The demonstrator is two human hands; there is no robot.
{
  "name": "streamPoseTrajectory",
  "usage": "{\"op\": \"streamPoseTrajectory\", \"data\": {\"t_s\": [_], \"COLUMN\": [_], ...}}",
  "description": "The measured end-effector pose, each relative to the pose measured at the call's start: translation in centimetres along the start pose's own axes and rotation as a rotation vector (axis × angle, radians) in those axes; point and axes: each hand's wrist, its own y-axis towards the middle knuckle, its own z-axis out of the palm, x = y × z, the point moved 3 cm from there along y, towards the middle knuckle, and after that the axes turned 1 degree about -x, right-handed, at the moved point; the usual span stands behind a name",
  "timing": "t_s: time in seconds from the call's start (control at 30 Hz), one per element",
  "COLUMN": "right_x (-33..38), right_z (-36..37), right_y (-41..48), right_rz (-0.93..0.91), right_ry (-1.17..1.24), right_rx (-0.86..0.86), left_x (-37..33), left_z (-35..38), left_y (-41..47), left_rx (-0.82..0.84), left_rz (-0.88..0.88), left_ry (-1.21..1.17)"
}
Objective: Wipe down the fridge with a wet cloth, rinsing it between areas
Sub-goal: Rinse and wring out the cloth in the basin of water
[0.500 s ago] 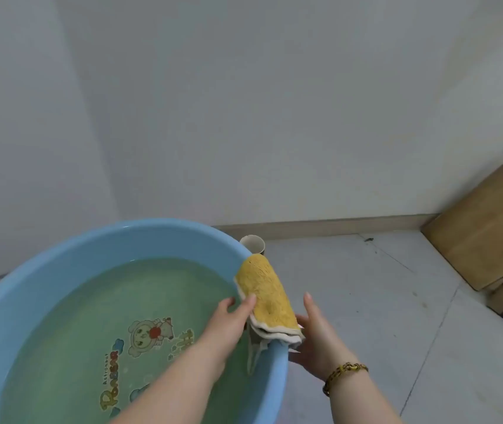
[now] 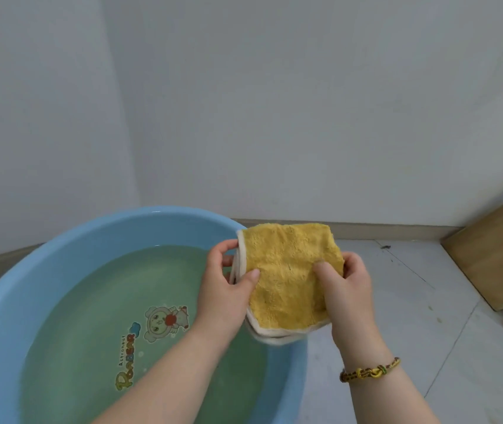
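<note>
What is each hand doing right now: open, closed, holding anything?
The left hand: closed, pinching the left edge of the yellow cloth.
The right hand: closed, gripping the same cloth's right edge.

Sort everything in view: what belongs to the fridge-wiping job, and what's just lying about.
For the job:
- yellow cloth, held in the left hand and right hand
- blue basin
- water in it, for rinsing

Just lying about:
- wooden board at the right, by the wall
</note>
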Motion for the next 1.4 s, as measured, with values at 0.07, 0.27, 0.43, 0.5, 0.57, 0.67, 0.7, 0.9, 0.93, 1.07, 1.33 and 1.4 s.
{"op": "streamPoseTrajectory", "data": {"t_s": [0.07,0.27,0.43,0.5,0.57,0.67,0.7,0.9,0.93,1.07,1.33,1.4], "right_x": [1.3,-2.8,-6.8,-7.4,-7.7,-8.4,-8.5,-6.8,-6.4,-4.2,-3.2,-2.9], "right_z": [2.7,11.2,13.5,13.4,13.5,13.7,13.8,14.0,14.0,14.3,15.0,14.9], "right_y": [-1.0,-3.4,-5.3,-5.4,-5.5,-5.9,-6.0,-6.6,-6.8,-8.2,-8.3,-9.4], "right_rz": [-0.034,0.069,0.166,0.199,0.192,0.188,0.188,0.296,0.323,0.079,-0.111,-0.165], "right_ry": [-0.053,-0.403,-0.69,-0.789,-0.896,-0.968,-0.966,-0.652,-0.533,-0.267,-0.298,-0.299], "right_rx": [0.106,0.401,0.53,0.591,0.618,0.638,0.641,0.667,0.638,0.399,0.268,0.241], "left_x": [-0.9,1.7,5.6,6.8,7.6,8.4,8.5,8.0,7.6,5.1,1.5,1.4], "left_z": [-3.1,-11.8,-14.7,-14.5,-14.3,-14.5,-14.6,-13.7,-13.3,-11.9,-9.3,-9.6], "left_y": [0.2,0.8,0.4,0.5,0.6,0.6,0.5,0.7,0.9,1.1,-0.4,-0.2], "left_rx": [-0.074,-0.211,-0.222,-0.151,-0.076,-0.018,-0.013,-0.07,-0.087,-0.227,-0.139,-0.161], "left_rz": [0.033,-0.153,-0.413,-0.481,-0.522,-0.583,-0.599,-0.638,-0.615,-0.424,-0.24,-0.232], "left_ry": [0.051,0.365,0.382,0.373,0.452,0.559,0.571,0.174,0.126,0.142,0.177,0.167]}}
